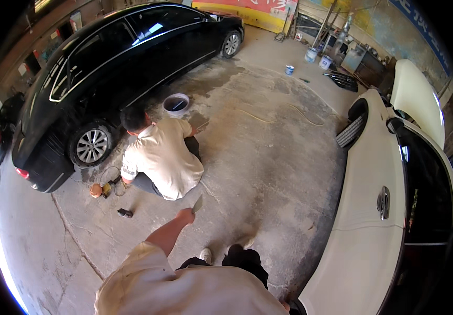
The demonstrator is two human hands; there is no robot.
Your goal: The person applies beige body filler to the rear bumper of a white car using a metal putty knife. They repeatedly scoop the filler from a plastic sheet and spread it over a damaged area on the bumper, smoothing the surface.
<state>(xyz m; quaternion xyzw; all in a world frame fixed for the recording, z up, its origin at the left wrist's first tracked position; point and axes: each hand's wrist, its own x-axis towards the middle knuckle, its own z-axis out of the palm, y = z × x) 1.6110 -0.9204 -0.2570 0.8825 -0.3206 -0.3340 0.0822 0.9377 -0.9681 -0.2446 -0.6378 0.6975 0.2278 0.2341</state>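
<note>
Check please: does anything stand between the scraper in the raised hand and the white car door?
Nothing visible does. The left hand holds the scraper over bare concrete floor, which runs open to the white car door. The crouching person is beyond the blade, toward the black car, not on that line.

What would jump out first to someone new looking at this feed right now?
Probably the black car filling the upper left, with a person in a cream shirt crouched beside its rear wheel. Next, the white car along the right edge. At centre, the left hand holds a scraper over the concrete floor; the right hand is out of view.
</note>
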